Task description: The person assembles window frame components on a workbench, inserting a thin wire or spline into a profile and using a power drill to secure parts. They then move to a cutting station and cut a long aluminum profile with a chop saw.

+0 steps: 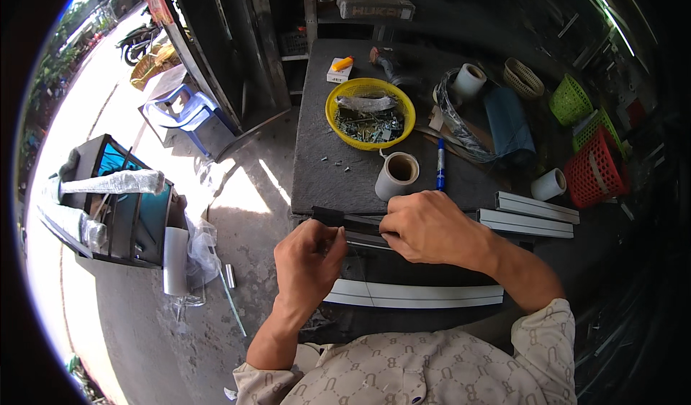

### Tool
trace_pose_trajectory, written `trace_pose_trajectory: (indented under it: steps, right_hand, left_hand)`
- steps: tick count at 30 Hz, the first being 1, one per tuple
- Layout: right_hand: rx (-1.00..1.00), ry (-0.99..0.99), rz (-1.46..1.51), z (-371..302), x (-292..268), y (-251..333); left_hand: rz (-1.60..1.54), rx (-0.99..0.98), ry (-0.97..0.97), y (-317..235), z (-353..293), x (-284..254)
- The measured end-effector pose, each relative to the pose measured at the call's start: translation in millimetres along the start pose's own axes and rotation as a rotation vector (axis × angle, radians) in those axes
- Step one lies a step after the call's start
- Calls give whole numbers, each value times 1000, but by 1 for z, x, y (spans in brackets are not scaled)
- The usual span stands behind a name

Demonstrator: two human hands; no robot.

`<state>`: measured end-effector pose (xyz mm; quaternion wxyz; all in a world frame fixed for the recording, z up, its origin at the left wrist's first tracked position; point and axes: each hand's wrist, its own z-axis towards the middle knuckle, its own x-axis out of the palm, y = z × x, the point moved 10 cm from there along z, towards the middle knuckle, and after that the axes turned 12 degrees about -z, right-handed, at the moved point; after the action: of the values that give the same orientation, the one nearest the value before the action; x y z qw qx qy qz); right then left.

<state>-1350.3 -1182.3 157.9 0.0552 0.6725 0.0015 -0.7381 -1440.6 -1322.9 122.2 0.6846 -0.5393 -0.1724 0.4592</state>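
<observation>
My left hand [309, 264] is closed in a pinch at the left end of a long dark strip [363, 226], close to the table's front edge. A short black piece [328, 216] juts out just beyond its fingers. Farther right, my right hand [435, 228] has its fingers closed on the same strip; the fingertips are partly hidden. Below the hands lies a long white metal profile [414, 295]. Just beyond the right hand stand a roll of film [390, 187] and a blue marker [440, 164] lying on the table.
On the dark table [313, 153] sits a yellow basket [373, 146] of screws, with a small box [339, 74] behind it. Two white profiles [529, 221] lie at right, near a red basket [596, 167]. A wrapped frame [119, 203] stands on the floor at left.
</observation>
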Motion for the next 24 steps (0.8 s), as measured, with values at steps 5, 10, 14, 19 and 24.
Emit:
trace_pose_trajectory:
  steps: [5, 10, 14, 19, 24]
  right_hand:
    - [-18, 46, -75, 10, -1, 9]
    - [-85, 104, -105, 16, 2, 15]
    - [-98, 127, -85, 19, 3, 15]
    - [83, 170, 15, 16, 9, -2]
    - [166, 143, 131, 10, 13, -6]
  left_hand:
    - [-62, 41, -56, -1, -6, -4]
    - [-113, 53, -30, 3, -9, -2]
    - [-134, 144, -38, -2, -12, -5]
    - [-200, 187, 69, -2, -18, -5]
    - [-231, 282, 181, -6, -21, -2]
